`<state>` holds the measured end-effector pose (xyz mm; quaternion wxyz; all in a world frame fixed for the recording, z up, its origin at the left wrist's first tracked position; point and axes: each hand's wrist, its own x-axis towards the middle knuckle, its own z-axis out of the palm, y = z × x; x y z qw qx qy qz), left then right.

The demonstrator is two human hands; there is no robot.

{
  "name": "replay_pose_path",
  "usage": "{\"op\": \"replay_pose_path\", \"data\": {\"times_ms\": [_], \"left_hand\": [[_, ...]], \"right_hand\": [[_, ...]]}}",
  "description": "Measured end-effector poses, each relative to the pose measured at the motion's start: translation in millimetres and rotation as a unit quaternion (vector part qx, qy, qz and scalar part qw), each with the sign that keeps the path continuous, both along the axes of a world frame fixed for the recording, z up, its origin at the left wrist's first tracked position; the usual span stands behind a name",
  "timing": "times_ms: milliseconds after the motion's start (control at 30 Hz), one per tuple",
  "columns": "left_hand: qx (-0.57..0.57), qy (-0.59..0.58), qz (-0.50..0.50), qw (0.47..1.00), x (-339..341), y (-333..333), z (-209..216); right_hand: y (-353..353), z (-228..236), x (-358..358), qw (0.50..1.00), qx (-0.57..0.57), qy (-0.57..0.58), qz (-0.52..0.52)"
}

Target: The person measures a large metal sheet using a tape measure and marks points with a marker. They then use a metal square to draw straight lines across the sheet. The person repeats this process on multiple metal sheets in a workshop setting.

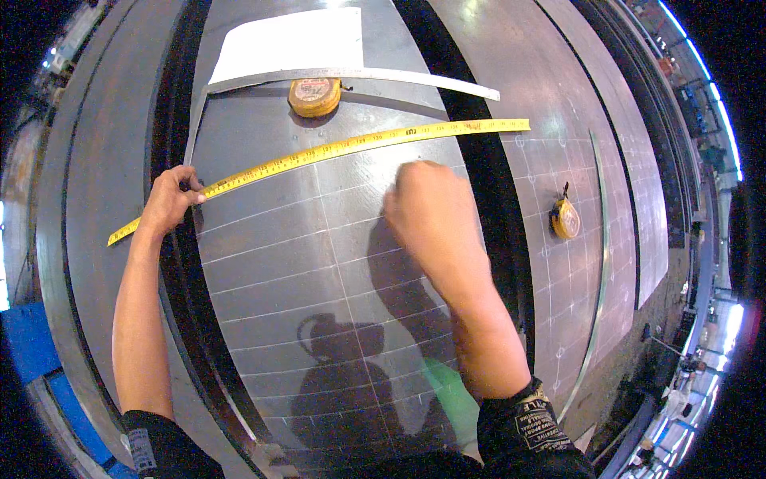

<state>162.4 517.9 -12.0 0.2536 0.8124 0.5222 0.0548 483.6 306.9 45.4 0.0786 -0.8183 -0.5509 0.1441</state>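
Note:
A loose strip of yellow measuring tape lies in a shallow slant across a dark metal plate. My left hand is closed on it at the plate's left edge, pinching it between thumb and fingers. Just below the strip, over the plate's right half, my right hand is curled into a fist, slightly blurred. What it holds, if anything, is hidden by the fingers. Thin pale lines are marked across the plate in a grid. Beyond the strip rests a yellow tape measure, against a metal carpenter's square.
A white sheet lies at the far end. On the right-hand plate, marked with lines and small circles, are another tape measure and a long thin metal strip. Dark gaps separate the plates. Blue panels stand at lower left.

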Motion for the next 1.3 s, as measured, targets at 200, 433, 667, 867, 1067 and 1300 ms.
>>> {"op": "replay_pose_path", "data": {"times_ms": [200,433,667,867,1067,1300], "left_hand": [[0.018,-0.012,0.001,1.000,11.2,-5.0,3.9],[0.026,-0.005,-0.005,1.000,6.7,-0.9,-1.5],[0.019,-0.005,-0.005,1.000,7.8,-1.0,-0.7],[0.005,-0.001,-0.013,1.000,6.9,-0.6,0.2],[0.001,0.000,-0.007,1.000,7.1,-1.2,1.0],[-0.003,-0.023,-0.002,1.000,6.7,-1.3,0.1]], "right_hand": [[-49.4,-5.4,23.9,0.999,0.021,-0.004,-0.024],[-25.0,-49.9,51.6,0.985,0.158,0.061,-0.043],[11.8,-74.9,51.2,0.974,0.183,0.100,-0.092],[11.6,-78.9,51.3,0.972,0.188,0.109,-0.090],[13.1,-77.2,51.5,0.974,0.177,0.107,-0.095],[14.3,-76.1,44.3,0.971,0.202,0.085,-0.098]]}}
